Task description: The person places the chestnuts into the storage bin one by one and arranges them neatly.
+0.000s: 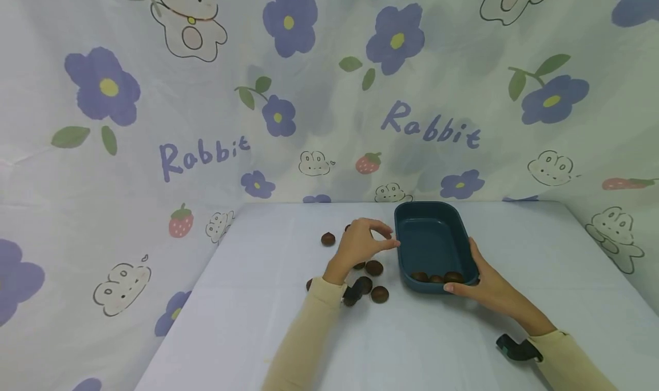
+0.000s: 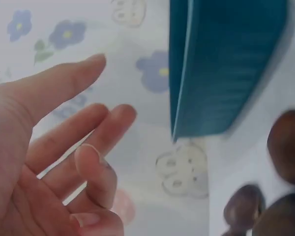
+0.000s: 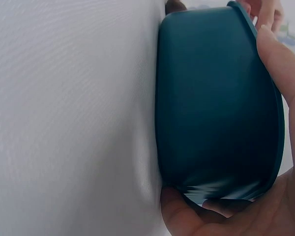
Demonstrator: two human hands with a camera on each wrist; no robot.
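A deep teal rectangular dish (image 1: 431,239) stands on the white table, with several brown chestnuts (image 1: 436,278) at its near end. My right hand (image 1: 494,291) grips the dish by its near right corner. In the right wrist view the thumb (image 3: 282,64) lies along the rim and the fingers (image 3: 184,216) curl around the outer wall. Beside the dish's left rim is my left hand (image 1: 360,242); its fingers are loosely bent, and the left wrist view shows nothing between thumb (image 2: 71,81) and fingers. Below and around that hand lie several loose chestnuts (image 1: 374,267).
One chestnut (image 1: 328,239) lies farther left on the table (image 1: 247,299), and another (image 1: 380,294) sits nearer the front. Some are partly hidden by the left wrist and its black strap (image 1: 354,291). A curtain (image 1: 329,94) with rabbits and flowers hangs behind the table and along its sides.
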